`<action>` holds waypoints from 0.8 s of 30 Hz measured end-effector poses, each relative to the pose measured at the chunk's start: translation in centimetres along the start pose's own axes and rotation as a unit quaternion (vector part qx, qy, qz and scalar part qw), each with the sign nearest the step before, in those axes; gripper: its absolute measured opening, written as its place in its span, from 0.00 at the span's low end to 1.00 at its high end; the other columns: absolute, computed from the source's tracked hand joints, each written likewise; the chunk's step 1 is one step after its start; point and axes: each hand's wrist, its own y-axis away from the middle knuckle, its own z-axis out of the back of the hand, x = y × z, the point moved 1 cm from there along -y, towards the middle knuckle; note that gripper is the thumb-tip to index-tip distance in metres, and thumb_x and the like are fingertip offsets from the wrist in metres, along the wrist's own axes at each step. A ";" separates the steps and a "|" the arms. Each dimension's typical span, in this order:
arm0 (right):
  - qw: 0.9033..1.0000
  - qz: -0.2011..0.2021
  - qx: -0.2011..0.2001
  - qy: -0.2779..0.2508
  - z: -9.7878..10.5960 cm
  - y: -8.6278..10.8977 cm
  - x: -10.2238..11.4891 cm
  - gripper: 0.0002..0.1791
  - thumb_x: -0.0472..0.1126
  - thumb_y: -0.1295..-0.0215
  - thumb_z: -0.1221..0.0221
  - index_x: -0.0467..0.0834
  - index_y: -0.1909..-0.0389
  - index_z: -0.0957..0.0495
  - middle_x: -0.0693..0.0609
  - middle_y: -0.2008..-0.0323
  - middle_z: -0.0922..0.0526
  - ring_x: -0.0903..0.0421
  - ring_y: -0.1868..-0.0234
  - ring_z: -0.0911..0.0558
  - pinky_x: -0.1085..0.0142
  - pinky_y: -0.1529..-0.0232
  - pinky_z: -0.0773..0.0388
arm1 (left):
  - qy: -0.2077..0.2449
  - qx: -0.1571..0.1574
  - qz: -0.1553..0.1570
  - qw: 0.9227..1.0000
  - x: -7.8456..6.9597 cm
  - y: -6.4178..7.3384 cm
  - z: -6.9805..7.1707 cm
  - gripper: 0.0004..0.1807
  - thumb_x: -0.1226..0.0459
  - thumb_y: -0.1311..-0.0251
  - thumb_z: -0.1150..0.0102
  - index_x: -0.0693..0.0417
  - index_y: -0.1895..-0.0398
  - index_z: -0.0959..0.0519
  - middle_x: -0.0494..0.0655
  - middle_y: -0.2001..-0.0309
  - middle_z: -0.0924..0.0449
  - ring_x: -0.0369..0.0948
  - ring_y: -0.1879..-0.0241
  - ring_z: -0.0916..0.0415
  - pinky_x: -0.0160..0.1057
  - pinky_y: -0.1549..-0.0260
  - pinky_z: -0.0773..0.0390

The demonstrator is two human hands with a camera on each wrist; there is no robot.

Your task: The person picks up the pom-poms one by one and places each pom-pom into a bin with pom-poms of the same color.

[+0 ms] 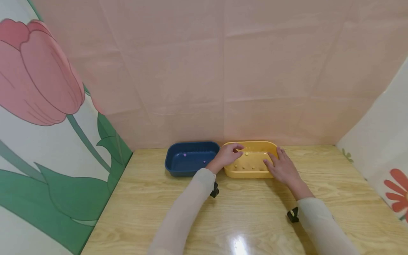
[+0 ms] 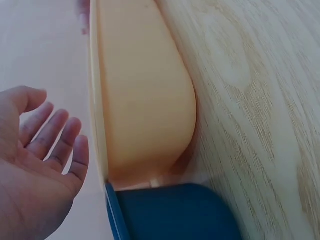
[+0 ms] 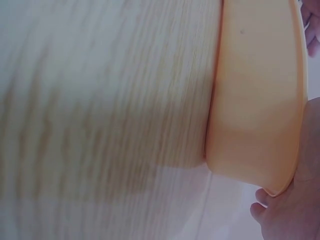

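My left hand [image 1: 227, 155] hovers over the left end of a yellow tray [image 1: 247, 174], its fingers loosely bent and spread. The left wrist view shows that hand [image 2: 42, 160] beside the tray's rim, palm visible and holding nothing. Several small yellow beads [image 1: 247, 154] lie on the yellow tray's floor. At the tray's right end, my right hand [image 1: 283, 169] rests across the rim, with thumb and a finger over the inside and other fingers extended along the outer end. In the right wrist view, the right hand [image 3: 295, 212] touches the tray's corner.
A dark blue tray [image 1: 181, 173] stands directly left of the yellow one, with two small purple beads [image 1: 185, 154] inside. Both stand at the back of the wood-grain table [image 1: 255, 212], close to a pink cloth backdrop [image 1: 223, 88]. Flower-patterned panels [image 1: 41, 71] flank the table.
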 end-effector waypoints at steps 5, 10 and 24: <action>1.000 0.001 -0.002 0.000 0.1 0.0 0.1 0.43 0.64 0.20 0.65 0.31 0.24 0.43 0.24 0.23 0.61 0.26 0.23 0.60 0.30 0.29 0.59 | -0.026 -0.001 -0.013 1.000 0.1 1.2 0.9 0.18 0.58 0.25 0.45 0.48 0.37 0.20 0.43 0.40 0.19 0.43 0.43 0.21 0.37 0.49 0.22; 1.000 -0.002 -0.007 0.011 0.0 0.1 0.1 0.42 0.64 0.19 0.66 0.34 0.23 0.44 0.25 0.23 0.60 0.26 0.23 0.61 0.28 0.31 0.61 | -0.046 -0.003 -0.030 0.998 0.3 2.9 1.8 0.18 0.59 0.25 0.46 0.47 0.35 0.21 0.44 0.37 0.21 0.46 0.38 0.24 0.42 0.44 0.23; 0.997 0.030 -0.074 0.024 0.0 1.0 1.3 0.36 0.59 0.18 0.62 0.31 0.29 0.37 0.24 0.28 0.43 0.23 0.27 0.50 0.27 0.33 0.54 | -0.188 -0.027 -0.033 0.981 1.7 8.1 4.0 0.23 0.52 0.24 0.49 0.44 0.30 0.26 0.43 0.32 0.25 0.45 0.32 0.31 0.55 0.35 0.35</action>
